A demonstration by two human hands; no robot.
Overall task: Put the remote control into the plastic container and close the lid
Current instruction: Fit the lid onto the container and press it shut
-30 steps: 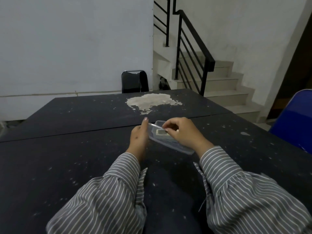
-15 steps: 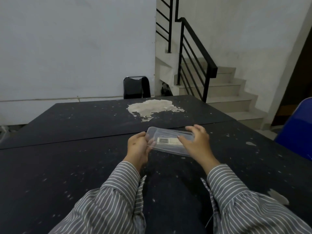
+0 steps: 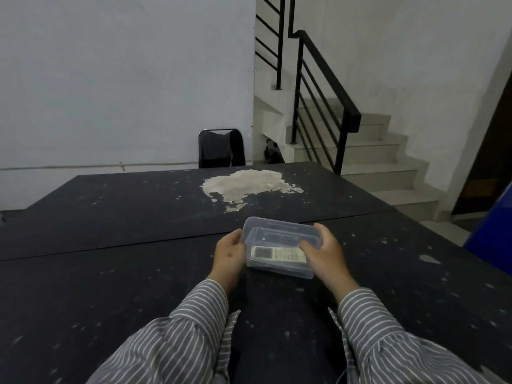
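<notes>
Since a moment ago the lid (image 3: 279,231) has come down flat on the box (image 3: 277,268) holding the remote (image 3: 277,254), left hand (image 3: 228,254) and right hand (image 3: 324,252) clasping its ends, on the speckled black table (image 3: 110,273) just short of the pale patch (image 3: 246,185), chair (image 3: 221,148) and stairs (image 3: 388,162) beyond.

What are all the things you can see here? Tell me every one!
plastic container: one, clear, on the table between the hands, lid on top
lid: one, clear, lying on the container
remote control: one, white, inside the container
table: one, black, speckled
pale patch: one, beige, far part of the table
black chair: one, behind the table
blue chair: one, right edge
stairs: one flight, pale, black railing
left hand: one, at the container's left end
right hand: one, fingers on the lid
sleeves: two, grey striped
</notes>
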